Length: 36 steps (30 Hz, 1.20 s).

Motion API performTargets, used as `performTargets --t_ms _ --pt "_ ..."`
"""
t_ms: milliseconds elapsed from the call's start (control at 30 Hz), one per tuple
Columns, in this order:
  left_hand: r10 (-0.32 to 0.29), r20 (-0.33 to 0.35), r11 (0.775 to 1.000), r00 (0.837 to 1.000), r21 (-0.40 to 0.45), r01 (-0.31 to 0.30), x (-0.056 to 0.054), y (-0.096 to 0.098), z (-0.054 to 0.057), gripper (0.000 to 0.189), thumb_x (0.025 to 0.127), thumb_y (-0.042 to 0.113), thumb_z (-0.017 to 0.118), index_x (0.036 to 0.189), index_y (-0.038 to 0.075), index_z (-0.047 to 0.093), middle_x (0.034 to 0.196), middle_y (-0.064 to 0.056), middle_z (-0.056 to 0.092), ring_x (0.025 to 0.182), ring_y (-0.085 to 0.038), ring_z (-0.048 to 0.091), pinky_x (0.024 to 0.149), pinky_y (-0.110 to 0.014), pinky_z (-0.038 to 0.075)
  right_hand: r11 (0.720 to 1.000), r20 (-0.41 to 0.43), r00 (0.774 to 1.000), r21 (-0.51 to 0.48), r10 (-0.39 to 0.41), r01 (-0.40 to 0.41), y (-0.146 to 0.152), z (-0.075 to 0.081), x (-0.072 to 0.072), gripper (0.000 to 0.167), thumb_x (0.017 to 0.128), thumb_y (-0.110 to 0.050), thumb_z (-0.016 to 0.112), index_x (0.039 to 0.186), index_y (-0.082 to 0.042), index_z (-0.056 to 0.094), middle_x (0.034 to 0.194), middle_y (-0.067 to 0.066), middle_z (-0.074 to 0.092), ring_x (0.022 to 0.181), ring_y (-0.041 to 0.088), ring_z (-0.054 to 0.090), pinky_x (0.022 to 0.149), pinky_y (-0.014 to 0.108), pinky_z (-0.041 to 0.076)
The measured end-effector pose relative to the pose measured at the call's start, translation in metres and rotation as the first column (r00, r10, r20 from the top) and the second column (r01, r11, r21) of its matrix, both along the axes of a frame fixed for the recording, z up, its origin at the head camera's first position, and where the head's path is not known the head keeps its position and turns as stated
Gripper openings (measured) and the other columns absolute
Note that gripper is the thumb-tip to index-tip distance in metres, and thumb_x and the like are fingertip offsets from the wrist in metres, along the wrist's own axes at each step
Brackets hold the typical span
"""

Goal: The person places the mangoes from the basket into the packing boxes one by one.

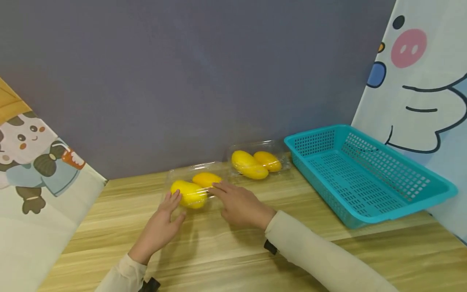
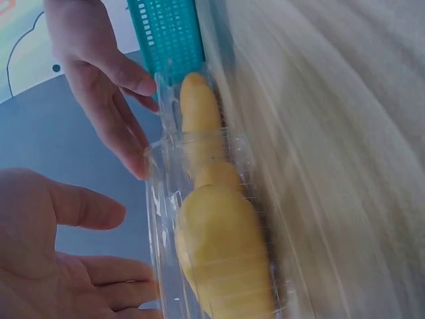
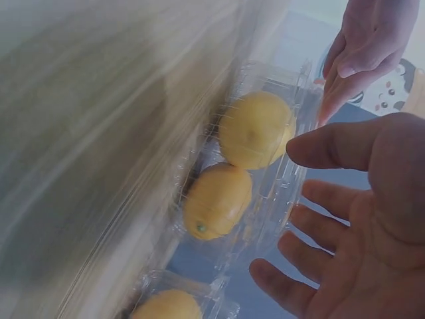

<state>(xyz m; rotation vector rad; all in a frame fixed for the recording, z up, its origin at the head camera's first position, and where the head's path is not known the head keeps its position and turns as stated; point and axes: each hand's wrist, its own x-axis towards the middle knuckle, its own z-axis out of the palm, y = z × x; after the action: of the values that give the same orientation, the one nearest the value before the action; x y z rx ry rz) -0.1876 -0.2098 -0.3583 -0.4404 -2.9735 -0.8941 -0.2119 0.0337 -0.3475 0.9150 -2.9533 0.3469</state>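
Observation:
Two yellow mangoes, a larger one point(image 1: 189, 195) and a smaller one point(image 1: 206, 179), lie in a clear plastic box point(image 1: 190, 169) on the table. The box's lid lies over them. At its left front, my left hand point(image 1: 160, 228) has its fingertips at the lid, with the thumb spread away. My right hand point(image 1: 242, 205) reaches over the right end, palm down and fingers extended, at the lid too. Relaxed, uncurled fingers point(image 3: 309, 259) of the right hand show in the right wrist view. Neither hand grips anything.
A second clear box point(image 1: 255, 147) with two mangoes point(image 1: 249, 164) stands behind to the right, against the grey backdrop point(image 1: 182, 81). A turquoise plastic basket point(image 1: 321, 194) stands at the right on the wood-grain table point(image 1: 215, 267). Cartoon-printed panels point(image 1: 416, 101) flank both sides.

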Motion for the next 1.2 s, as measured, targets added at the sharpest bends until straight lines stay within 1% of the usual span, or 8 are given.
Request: performTargets --t_ms 100,233,467,633,767,867,1000,1200 --pt "0.008 0.012 1.000 1.000 0.008 -0.008 -0.006 -0.001 0.001 0.062 0.101 0.022 0.053 0.153 -0.002 0.029 0.166 -0.015 0.019 0.154 -0.041 0.006 0.121 -0.067 0.012 1.000 0.021 1.000 -0.005 -0.010 0.010 -0.002 0.001 -0.005 0.067 0.092 -0.013 0.062 0.153 -0.021 0.039 0.162 0.003 0.034 0.151 0.024 0.031 0.118 0.045 0.040" --pt "0.022 0.008 1.000 1.000 0.005 -0.022 -0.016 -0.001 0.001 0.062 0.101 0.021 0.052 0.153 -0.002 0.029 0.165 -0.015 0.020 0.154 -0.041 0.007 0.122 -0.066 0.011 1.000 0.030 0.999 -0.003 -0.023 0.023 -0.005 0.001 -0.014 0.067 0.091 -0.011 0.060 0.153 -0.022 0.038 0.162 0.002 0.033 0.151 0.022 0.031 0.118 0.044 0.040" --pt "0.037 0.003 0.999 0.999 0.019 -0.037 -0.033 -0.004 -0.001 0.061 0.100 0.019 0.053 0.153 -0.003 0.030 0.165 -0.017 0.020 0.154 -0.040 0.006 0.123 -0.064 0.008 0.999 0.059 0.997 0.012 -0.048 0.048 -0.013 0.000 -0.028 0.069 0.091 -0.011 0.060 0.155 -0.022 0.035 0.164 0.001 0.030 0.153 0.022 0.027 0.124 0.042 0.031" --pt "0.044 0.008 0.999 0.999 0.031 -0.044 -0.043 -0.006 -0.003 0.062 0.100 0.019 0.052 0.154 -0.002 0.029 0.166 -0.017 0.019 0.155 -0.040 0.004 0.124 -0.063 0.006 0.997 0.105 0.992 0.010 -0.071 0.070 -0.017 0.002 -0.035 0.072 0.092 -0.011 0.060 0.156 -0.024 0.031 0.166 -0.001 0.025 0.154 0.020 0.022 0.121 0.044 0.036" --pt "0.053 -0.017 0.998 0.998 0.019 -0.053 -0.049 -0.008 -0.004 0.062 0.100 0.018 0.052 0.153 -0.004 0.029 0.165 -0.019 0.019 0.155 -0.040 0.004 0.125 -0.060 0.004 0.998 0.101 0.993 0.002 -0.067 0.067 -0.021 0.002 -0.042 0.071 0.091 -0.008 0.057 0.156 -0.023 0.032 0.166 -0.002 0.025 0.154 0.020 0.022 0.121 0.045 0.036" --pt "0.051 -0.061 0.999 0.997 -0.007 -0.051 -0.053 -0.010 -0.007 0.061 0.099 0.017 0.051 0.152 -0.005 0.030 0.164 -0.021 0.021 0.154 -0.041 0.006 0.126 -0.060 0.003 0.998 0.090 0.994 -0.001 -0.065 0.065 -0.024 0.002 -0.046 0.071 0.091 -0.006 0.055 0.156 -0.022 0.032 0.165 -0.001 0.026 0.154 0.020 0.022 0.122 0.044 0.034" --pt "0.045 -0.121 0.995 0.992 -0.081 -0.055 -0.054 -0.011 -0.013 0.060 0.100 0.018 0.049 0.152 -0.006 0.030 0.163 -0.023 0.023 0.154 -0.042 0.009 0.125 -0.063 0.003 0.998 0.094 0.993 -0.004 -0.066 0.066 -0.028 -0.002 -0.049 0.075 0.088 -0.003 0.056 0.156 -0.022 0.031 0.166 0.000 0.024 0.155 0.021 0.020 0.125 0.044 0.029" --pt "0.047 -0.140 0.989 0.989 -0.130 -0.065 -0.052 -0.010 -0.018 0.064 0.100 0.020 0.050 0.154 -0.005 0.026 0.165 -0.022 0.018 0.154 -0.042 0.006 0.124 -0.065 0.002 0.998 0.096 0.993 0.009 -0.063 0.062 -0.031 -0.007 -0.050 0.079 0.088 -0.007 0.059 0.158 -0.021 0.027 0.168 0.000 0.019 0.156 0.023 0.017 0.127 0.045 0.024"
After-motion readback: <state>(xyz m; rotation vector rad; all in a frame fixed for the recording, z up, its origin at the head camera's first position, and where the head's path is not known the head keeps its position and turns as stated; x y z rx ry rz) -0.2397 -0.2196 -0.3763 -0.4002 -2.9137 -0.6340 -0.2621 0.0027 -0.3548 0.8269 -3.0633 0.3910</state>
